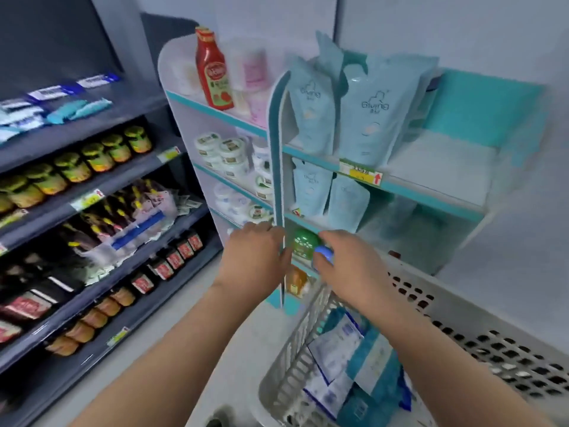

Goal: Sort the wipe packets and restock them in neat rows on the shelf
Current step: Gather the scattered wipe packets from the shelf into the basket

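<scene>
Reaching low at the teal shelf unit (415, 201), the right grip (345, 260) was curled round a blue rounded item (324, 256) beside a green bottle (303, 243). The left grip (255, 251) was against the upright panel (278, 167), its state indeterminate. Wipe packets (338, 349) lay in the grey basket (462, 331).

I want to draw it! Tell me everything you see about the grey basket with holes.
The grey basket looks like light plastic. Its far wall has rows of small oval holes; its near wall has upright slots. It sits low on the right, open-topped, beside the white and teal shelf unit. Blue and white packets lie piled loosely inside. The person's right forearm crosses above it; I cannot tell if they touch.
</scene>
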The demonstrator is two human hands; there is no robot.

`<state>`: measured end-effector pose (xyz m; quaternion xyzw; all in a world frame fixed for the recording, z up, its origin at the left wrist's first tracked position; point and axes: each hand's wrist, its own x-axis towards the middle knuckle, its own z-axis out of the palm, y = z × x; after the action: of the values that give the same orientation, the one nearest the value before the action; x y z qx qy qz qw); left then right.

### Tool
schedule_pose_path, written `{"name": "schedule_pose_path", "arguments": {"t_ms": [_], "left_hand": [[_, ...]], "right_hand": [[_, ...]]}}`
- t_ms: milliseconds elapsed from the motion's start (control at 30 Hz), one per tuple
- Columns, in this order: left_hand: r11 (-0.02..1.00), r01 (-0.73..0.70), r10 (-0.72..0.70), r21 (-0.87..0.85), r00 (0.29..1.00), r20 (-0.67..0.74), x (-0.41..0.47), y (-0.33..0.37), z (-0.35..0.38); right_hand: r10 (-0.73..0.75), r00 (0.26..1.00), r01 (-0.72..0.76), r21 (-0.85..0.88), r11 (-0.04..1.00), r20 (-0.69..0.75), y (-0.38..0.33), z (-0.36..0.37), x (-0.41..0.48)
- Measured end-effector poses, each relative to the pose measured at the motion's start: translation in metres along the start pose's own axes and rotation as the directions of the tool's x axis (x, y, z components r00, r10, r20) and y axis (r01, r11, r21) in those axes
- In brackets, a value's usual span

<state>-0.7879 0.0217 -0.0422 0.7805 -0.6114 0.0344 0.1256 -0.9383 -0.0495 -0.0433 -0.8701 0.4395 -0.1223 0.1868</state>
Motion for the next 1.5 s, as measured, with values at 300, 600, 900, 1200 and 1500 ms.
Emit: {"name": "schedule_pose_path", "arguments": {"t_ms": [300, 600, 900, 1200, 1500], "left_hand": [[0.964, 0.260, -0.251, 0.060, 0.961, -0.117, -0.010, -0.231, -0.091], [0.887, 0.461, -0.451, 0.028, 0.878, -0.162, -0.001, -0.429, -0.145], [0.789, 0.601, -0.613, -0.132, 0.783, -0.103, 0.098, -0.562, -0.139], [0.646, 0.754, -0.759, -0.117, 0.651, 0.010, 0.212, -0.683, -0.103], [0.581, 0.810, -0.810, -0.087, 0.585, 0.042, 0.257, -0.747, -0.082]], "right_hand": [[-0.240, 0.971, 0.240, 0.055, 0.969, -0.002, -0.226, 0.044, 0.115], [-0.352, 0.930, 0.331, 0.176, 0.927, 0.102, -0.400, 0.116, 0.221], [-0.343, 0.929, 0.317, 0.179, 0.931, 0.138, -0.471, 0.170, 0.384], [-0.242, 0.946, 0.244, 0.016, 0.970, 0.217, -0.495, 0.216, 0.560], [-0.110, 0.943, 0.135, -0.060, 0.989, 0.313, -0.511, 0.262, 0.630]]}}
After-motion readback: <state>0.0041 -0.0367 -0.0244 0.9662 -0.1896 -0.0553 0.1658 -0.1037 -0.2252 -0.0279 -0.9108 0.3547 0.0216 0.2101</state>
